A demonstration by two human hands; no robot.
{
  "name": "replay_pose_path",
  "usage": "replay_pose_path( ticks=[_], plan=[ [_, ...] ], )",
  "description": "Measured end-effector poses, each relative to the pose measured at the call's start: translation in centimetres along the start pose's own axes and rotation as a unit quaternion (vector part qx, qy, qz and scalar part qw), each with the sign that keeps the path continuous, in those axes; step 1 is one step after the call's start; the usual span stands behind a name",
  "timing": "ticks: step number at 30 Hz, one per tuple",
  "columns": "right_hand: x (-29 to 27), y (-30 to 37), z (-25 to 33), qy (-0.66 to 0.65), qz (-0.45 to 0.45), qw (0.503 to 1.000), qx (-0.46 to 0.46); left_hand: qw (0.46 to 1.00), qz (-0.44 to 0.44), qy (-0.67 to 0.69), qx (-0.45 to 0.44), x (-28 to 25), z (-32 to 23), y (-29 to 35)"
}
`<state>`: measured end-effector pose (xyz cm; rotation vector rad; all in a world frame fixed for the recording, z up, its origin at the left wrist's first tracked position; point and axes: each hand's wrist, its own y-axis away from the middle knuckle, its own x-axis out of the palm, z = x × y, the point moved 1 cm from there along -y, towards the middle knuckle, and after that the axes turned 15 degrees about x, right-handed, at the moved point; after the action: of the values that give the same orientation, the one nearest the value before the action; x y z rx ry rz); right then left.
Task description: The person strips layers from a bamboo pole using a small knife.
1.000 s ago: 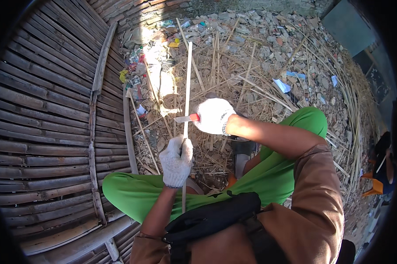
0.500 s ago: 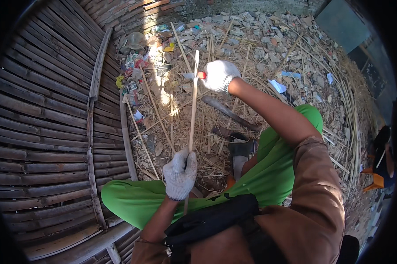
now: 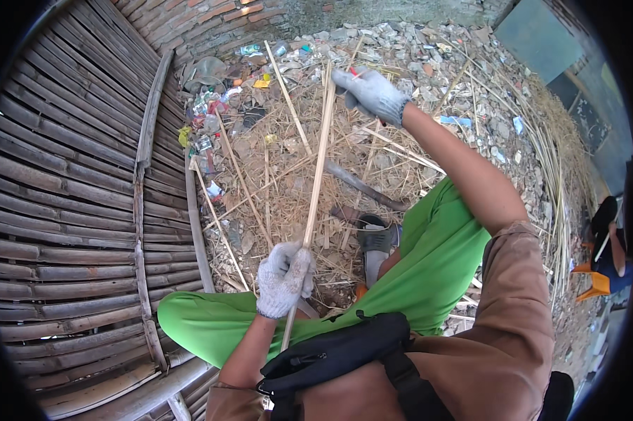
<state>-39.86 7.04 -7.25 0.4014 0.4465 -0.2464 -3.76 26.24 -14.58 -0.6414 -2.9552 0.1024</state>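
Observation:
My left hand (image 3: 283, 279), in a whitish knit glove, is closed around a long pale bamboo strip (image 3: 319, 165). The strip slants up and away from my lap, its far end beside my right hand. That gloved right hand (image 3: 374, 95) is closed at the strip's far end, fingertips touching or very close to it. A bit of the red-handled knife (image 3: 354, 72) shows at its fingers; the blade cannot be made out now.
A bamboo slat wall (image 3: 71, 231) stands on the left. Shavings, loose strips (image 3: 286, 95), rubble and litter cover the ground. A dark curved stick (image 3: 364, 184) lies beyond my shoe (image 3: 378, 238). At far right, another person's arm (image 3: 617, 249) shows near an orange stool (image 3: 594, 283).
My right hand has moved slightly away and to the right, turning over; the knife blade no longer shows across the strip. The strip's far end has tilted right. My left hand keeps its grip.

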Motion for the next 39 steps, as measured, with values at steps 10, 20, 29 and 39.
replay_pose_path(
  ticks=[10, 20, 29, 39],
  plan=[
    [4.9, 5.2, -2.4, -0.111, 0.060, 0.992, 0.017, 0.996, -0.014, 0.093, -0.005, 0.9, 0.3, -0.5],
    [9.4, 9.1, -3.2, -0.023, 0.149, 0.988, -0.018, 0.994, -0.045, 0.103, -0.016, 0.4, 0.3, -1.5],
    [13.3, 13.0, -5.2, 0.224, 0.138, 0.930, -0.255, 0.974, -0.116, 0.185, -0.056, -0.7, 0.2, -3.1],
    [13.5, 11.9, -5.6, 0.311, 0.052, 0.892, -0.324, 0.959, -0.154, 0.232, -0.059, -1.3, 0.0, -3.2]
  ],
)
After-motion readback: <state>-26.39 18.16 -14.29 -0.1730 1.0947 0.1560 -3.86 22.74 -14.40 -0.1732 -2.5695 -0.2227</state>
